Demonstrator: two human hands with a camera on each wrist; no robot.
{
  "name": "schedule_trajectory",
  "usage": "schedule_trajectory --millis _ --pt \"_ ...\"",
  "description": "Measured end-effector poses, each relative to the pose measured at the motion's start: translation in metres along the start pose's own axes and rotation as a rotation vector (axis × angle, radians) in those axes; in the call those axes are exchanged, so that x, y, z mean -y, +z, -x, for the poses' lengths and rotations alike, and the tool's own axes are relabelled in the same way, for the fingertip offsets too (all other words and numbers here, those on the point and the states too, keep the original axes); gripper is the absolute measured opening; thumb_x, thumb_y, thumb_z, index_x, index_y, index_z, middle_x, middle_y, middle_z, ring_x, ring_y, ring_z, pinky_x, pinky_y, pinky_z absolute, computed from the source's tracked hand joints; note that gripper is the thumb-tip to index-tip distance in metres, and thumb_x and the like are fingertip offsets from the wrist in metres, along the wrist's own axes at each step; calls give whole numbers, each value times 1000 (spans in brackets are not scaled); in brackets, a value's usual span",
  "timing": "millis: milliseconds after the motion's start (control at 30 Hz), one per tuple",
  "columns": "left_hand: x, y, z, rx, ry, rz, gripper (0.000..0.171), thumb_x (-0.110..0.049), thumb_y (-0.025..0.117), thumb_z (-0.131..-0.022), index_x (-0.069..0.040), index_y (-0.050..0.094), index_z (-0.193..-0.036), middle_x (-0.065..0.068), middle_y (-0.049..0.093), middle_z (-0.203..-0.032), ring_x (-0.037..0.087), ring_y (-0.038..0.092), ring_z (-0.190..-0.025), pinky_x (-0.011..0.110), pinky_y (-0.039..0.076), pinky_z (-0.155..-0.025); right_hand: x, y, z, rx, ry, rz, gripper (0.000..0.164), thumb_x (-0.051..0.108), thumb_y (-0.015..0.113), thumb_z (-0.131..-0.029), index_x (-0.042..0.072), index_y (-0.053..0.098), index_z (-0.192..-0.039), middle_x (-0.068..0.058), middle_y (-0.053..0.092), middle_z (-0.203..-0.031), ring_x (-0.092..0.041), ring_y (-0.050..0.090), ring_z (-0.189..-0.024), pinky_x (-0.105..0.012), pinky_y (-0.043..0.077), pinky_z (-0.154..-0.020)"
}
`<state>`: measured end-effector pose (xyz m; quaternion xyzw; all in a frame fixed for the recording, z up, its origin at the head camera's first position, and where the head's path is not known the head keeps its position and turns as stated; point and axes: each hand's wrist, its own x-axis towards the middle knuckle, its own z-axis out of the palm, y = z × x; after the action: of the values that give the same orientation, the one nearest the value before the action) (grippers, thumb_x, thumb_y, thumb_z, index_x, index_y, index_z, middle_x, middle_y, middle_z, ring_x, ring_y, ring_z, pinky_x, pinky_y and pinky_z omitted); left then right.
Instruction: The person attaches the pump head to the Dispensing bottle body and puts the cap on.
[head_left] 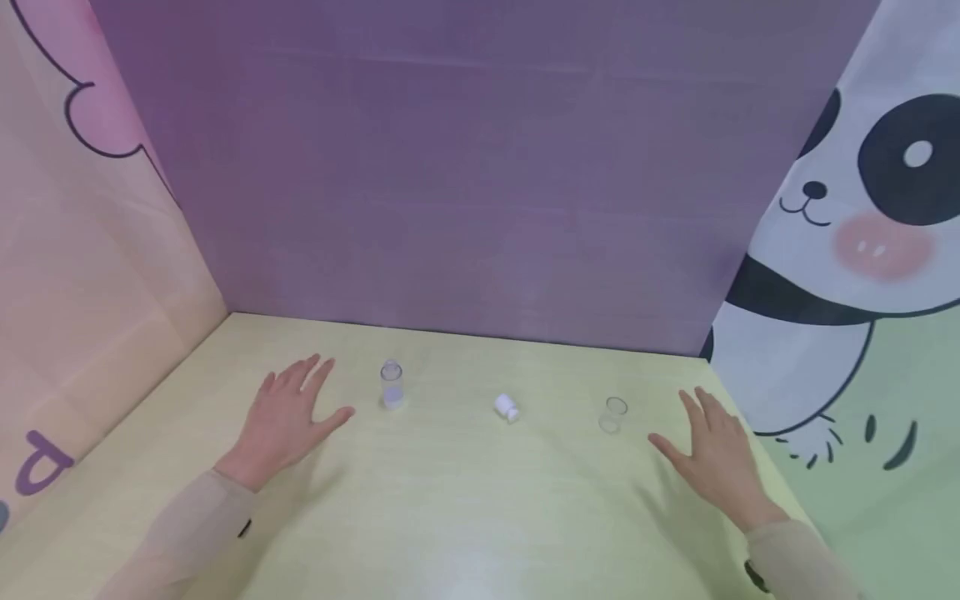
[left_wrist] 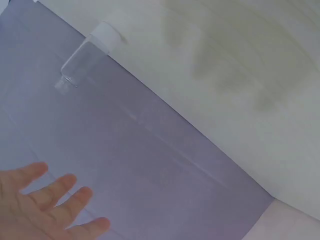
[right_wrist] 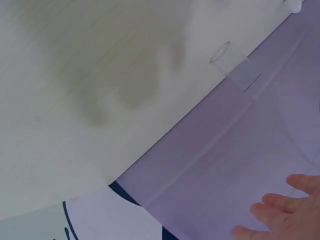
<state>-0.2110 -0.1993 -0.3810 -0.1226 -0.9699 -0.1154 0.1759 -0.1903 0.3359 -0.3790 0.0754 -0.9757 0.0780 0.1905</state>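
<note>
My left hand [head_left: 288, 421] is held over the left side of the table, fingers spread and nothing in it. Just right of its fingertips stands a small clear bottle [head_left: 392, 385], upright, with a narrow neck and a white lower part; the left wrist view shows the bottle [left_wrist: 85, 59] too. A small white piece [head_left: 506, 407] with a narrower end lies on its side near the middle. Further right, a clear open-ended cylinder [head_left: 613, 415] stands on the table. Beside it hovers my right hand [head_left: 716, 454], fingers apart and holding nothing.
The pale yellow table [head_left: 465, 500] ends at a purple backdrop [head_left: 480, 183] behind the things. A pink printed cloth [head_left: 90, 333] borders the left side, and a panda-print cloth [head_left: 795, 358] the right.
</note>
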Motion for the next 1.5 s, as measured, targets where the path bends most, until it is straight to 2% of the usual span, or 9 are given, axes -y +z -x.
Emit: schedule_trajectory --millis 167,300,567,733,967,1067,1200,1333,1500 --pt "-5 -2 -3 -109 35 73 61 -40 58 -85 1 46 -129 23 49 -128 39 43 -118 52 33 -99 14 -3 1 -37 -8 -64 66 34 61 -86 -8 38 -131 -32 34 -134 -49 34 -118 -63 32 -92" --pt "-10 -5 -3 -138 25 112 52 -34 60 -85 0 52 -124 21 53 -124 38 47 -115 52 40 -93 23 -2 1 -74 -29 -97 54 25 62 -85 -7 45 -125 -28 42 -130 -44 40 -116 -59 37 -91" --pt "-15 -8 1 -125 37 172 41 -24 63 -84 -1 57 -118 18 59 -117 36 55 -107 50 46 -85 31 4 4 -228 -124 -144 40 11 68 -79 -6 56 -113 -23 56 -115 -39 52 -103 -53 45 -81" --pt "-14 -4 4 -100 3 246 38 -19 64 -83 0 59 -116 18 61 -115 37 56 -106 50 46 -86 36 11 5 -255 -155 -183 36 7 70 -76 -6 59 -108 -21 57 -112 -38 56 -99 -51 48 -76" --pt "-13 1 4 -37 -63 341 38 -18 63 -84 -2 58 -118 19 61 -115 36 57 -102 51 47 -83 46 17 1 -230 -155 -256 34 10 67 -79 -5 59 -109 -20 59 -111 -37 56 -101 -51 47 -79" --pt "-13 3 3 -39 -63 346 38 -17 63 -84 -2 58 -118 18 61 -114 36 58 -101 50 47 -82 52 17 -1 -217 -143 -275 33 15 66 -81 -2 59 -109 -18 61 -108 -35 56 -99 -49 48 -78" --pt "-12 5 1 -31 -57 347 37 -17 63 -84 -1 58 -118 19 62 -114 36 58 -101 50 48 -81 57 20 -3 -197 -135 -305 33 13 68 -80 -1 61 -108 -19 64 -106 -34 61 -91 -45 51 -73" --pt "-11 7 -1 -7 -54 376 36 -16 62 -85 -1 58 -117 18 62 -114 35 58 -100 48 49 -80 60 23 -5 -125 -98 -350 34 8 68 -79 -1 61 -111 -20 63 -109 -34 63 -85 -42 53 -65" --pt "-9 9 -4 15 -50 436 32 -14 63 -85 -1 60 -114 17 64 -110 33 60 -98 45 50 -83 67 25 -10 -61 -66 -416 34 7 67 -81 -2 61 -112 -22 60 -117 -34 64 -90 -41 54 -70"
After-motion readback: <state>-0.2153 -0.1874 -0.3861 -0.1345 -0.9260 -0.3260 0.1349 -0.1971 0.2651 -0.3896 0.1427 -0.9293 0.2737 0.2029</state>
